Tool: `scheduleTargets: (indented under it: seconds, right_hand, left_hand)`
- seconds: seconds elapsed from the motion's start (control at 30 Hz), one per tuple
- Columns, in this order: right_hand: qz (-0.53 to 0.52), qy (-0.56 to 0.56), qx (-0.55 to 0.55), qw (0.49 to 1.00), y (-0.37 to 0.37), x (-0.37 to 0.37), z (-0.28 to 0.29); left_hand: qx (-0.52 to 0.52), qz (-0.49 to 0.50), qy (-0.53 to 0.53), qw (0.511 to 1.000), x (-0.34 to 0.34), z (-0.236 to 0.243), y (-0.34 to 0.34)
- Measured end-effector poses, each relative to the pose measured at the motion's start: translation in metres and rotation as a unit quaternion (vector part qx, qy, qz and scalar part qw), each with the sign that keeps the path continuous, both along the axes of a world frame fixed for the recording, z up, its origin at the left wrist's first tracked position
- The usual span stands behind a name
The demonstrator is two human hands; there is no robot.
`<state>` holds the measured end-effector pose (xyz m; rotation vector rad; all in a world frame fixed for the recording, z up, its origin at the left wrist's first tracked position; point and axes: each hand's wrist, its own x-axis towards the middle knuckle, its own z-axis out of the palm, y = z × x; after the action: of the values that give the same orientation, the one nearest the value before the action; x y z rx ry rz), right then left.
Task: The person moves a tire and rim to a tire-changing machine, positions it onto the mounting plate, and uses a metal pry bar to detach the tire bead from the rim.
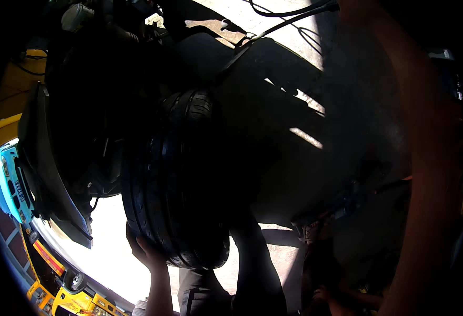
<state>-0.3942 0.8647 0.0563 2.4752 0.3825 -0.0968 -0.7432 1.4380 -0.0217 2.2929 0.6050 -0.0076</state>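
Observation:
A black tyre (pixel 163 174) stands upright in front of me, its grooved tread toward me and much of its right side lost in deep shadow. Low on its left edge, my left hand (pixel 146 252) is closed round the rubber, with the thumb on the tread. My right hand (pixel 244 226) reaches the tyre's lower right side as a dark outline; its fingers are hidden in the shadow. Behind and to the left of the tyre are dark vehicle parts, including a curved body panel (pixel 52 163) close by.
At right, another person's bare arm (pixel 426 158) appears to arch past, dim and blurred. A person's hand (pixel 321 295) and shoe (pixel 311 231) show lower right. Cables (pixel 284 23) cross the top. A light-blue car (pixel 11 181) and yellow vehicle (pixel 76 303) stand at left.

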Motion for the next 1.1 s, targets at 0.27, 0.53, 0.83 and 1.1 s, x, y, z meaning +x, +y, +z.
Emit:
scheduleTargets:
  seconds: [0.27,0.53,0.83,1.1]
  right_hand:
    - [-0.041,-0.016,-0.017,0.999,-0.05,0.036,0.04]
    - [-0.061,0.013,0.124,0.99,-0.013,0.022,0.046]
    - [-0.033,-0.007,-0.02,0.999,0.077,0.072,0.009]
    - [-0.378,-0.147,0.425,0.809,0.102,0.138,-0.05]
  left_hand:
    - [0.003,0.006,-0.021,1.0,0.09,0.007,-0.02]
    - [0.112,-0.104,-0.063,0.986,0.201,0.005,-0.033]
    - [0.066,-0.135,-0.074,0.986,0.222,0.003,-0.044]
    - [-0.014,-0.119,-0.01,0.993,0.2,0.008,-0.037]
